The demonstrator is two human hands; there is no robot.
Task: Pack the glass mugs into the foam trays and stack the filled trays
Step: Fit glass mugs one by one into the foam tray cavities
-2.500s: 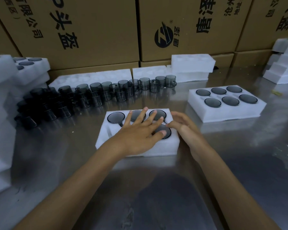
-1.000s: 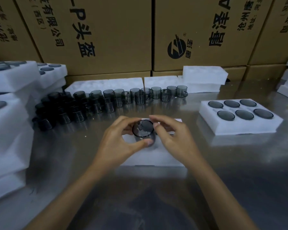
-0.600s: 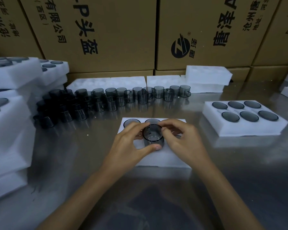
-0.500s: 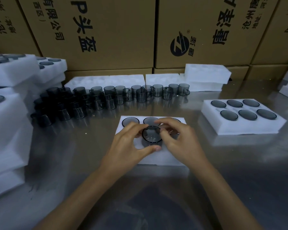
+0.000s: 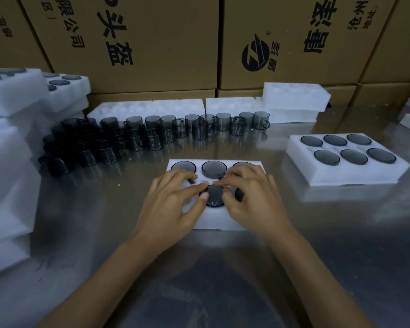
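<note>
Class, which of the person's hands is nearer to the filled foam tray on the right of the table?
Right. The right hand lies on the near tray's right half, closer to the filled tray; the left hand is farther.

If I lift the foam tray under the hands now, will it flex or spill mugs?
The tray looks like a thick foam block, so probably stiff enough to lift flat. The mugs sit sunk to their rims, so likely stay put unless it is tilted. Glass adds weight; the left hand and right hand should probably support both ends.
</note>
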